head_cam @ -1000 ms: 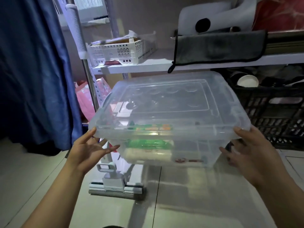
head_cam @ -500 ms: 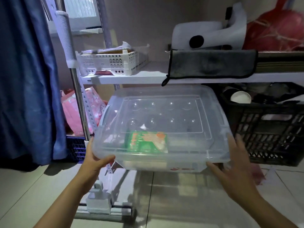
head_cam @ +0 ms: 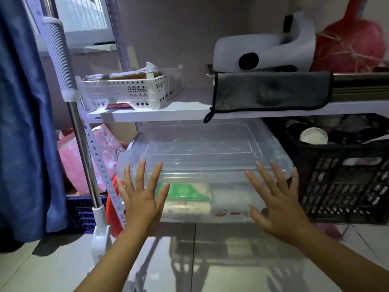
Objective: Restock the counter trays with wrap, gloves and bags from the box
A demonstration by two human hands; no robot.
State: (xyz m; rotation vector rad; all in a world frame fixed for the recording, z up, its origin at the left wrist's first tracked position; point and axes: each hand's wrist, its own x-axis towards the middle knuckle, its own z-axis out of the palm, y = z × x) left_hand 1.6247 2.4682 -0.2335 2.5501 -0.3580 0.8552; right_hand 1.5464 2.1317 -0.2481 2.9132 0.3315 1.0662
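A clear plastic box with a clear lid sits on the floor under the white shelf. Through its wall I see a green packet lying on a pale roll. My left hand lies flat against the box's front left, fingers straight and spread. On the front right, my right hand presses the same way with splayed fingers. Neither hand holds anything.
A white perforated tray with papers stands on the shelf beside a grey cloth. A black crate holding a paper cup flanks the box on the right. A metal pole, pink bags and a blue curtain stand left.
The box went from being carried in the air by its sides to sitting on the floor under the shelf. Both hands let go of its sides and now press flat on its front.
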